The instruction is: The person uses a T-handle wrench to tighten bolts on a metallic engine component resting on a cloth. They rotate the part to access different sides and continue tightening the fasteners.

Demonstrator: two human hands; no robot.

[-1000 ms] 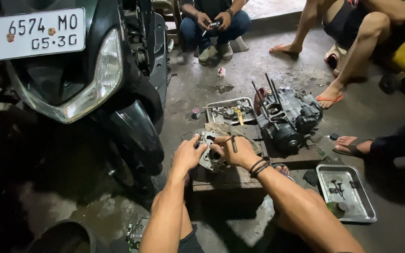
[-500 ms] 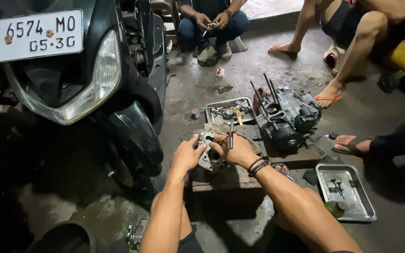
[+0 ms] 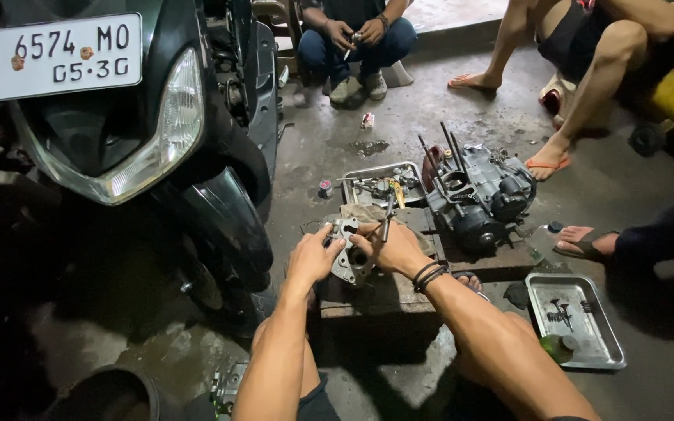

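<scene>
Left hand (image 3: 313, 257): closed around the near edge of a small grey metal engine part (image 3: 350, 257), fingers curled on it to steady it.
Right hand (image 3: 396, 248): fingers wrapped on the part's far side and pinching a thin dark tool (image 3: 386, 221) that stands nearly upright above it.
Engine part: off the engine and resting on a low wooden block (image 3: 380, 292) between the forearms — work on it looks mid-way, not finished.
Side tray (image 3: 575, 320): on the floor to the right, a few small loose pieces in it.
Parts tray (image 3: 380, 183): beyond the block, crowded with bits not yet refitted.
Engine block (image 3: 477, 191): open, studs bare — reassembly appears well off.
Scooter (image 3: 118, 132): parked at left.
</scene>
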